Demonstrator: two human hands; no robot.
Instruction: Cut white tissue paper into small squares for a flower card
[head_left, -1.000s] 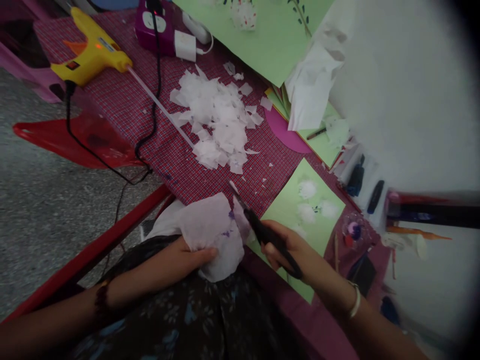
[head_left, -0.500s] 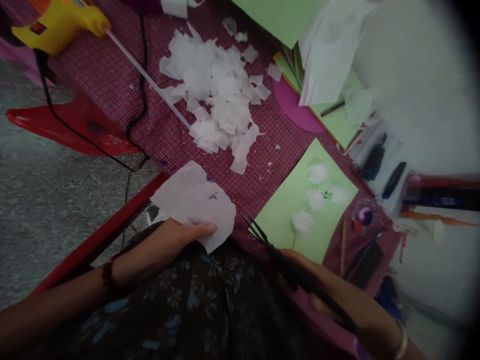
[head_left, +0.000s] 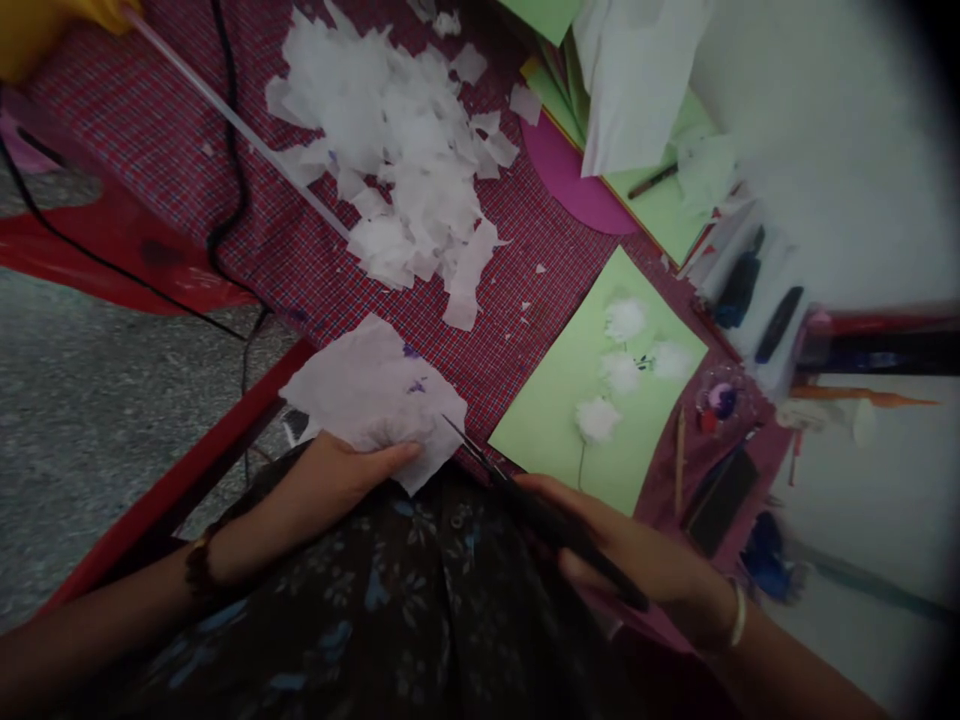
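Note:
My left hand [head_left: 352,475] pinches the near edge of a torn piece of white tissue paper [head_left: 352,380] with purple marks on it, thumb on top. My right hand [head_left: 622,540] is wrapped round the dark handles of a pair of scissors [head_left: 525,500]. The blades point up and left, and their tips reach over the right edge of the tissue paper. Beyond it lies a loose heap of torn white paper pieces [head_left: 405,140]. To the right rests a light green sheet [head_left: 547,410] bearing several fluffy white tufts [head_left: 598,420].
A glue stick [head_left: 232,118] runs from a yellow glue gun [head_left: 90,12] at top left, beside a black cord [head_left: 229,130]. Green papers, a pink disc [head_left: 562,180] and white sheets [head_left: 637,80] lie at the back. Pens and a small plastic dish [head_left: 721,400] sit at right.
The scissors have moved left, from beside the tissue paper to over its right edge, and their blades look closer together. The view has shifted, so the table things appear higher and further left.

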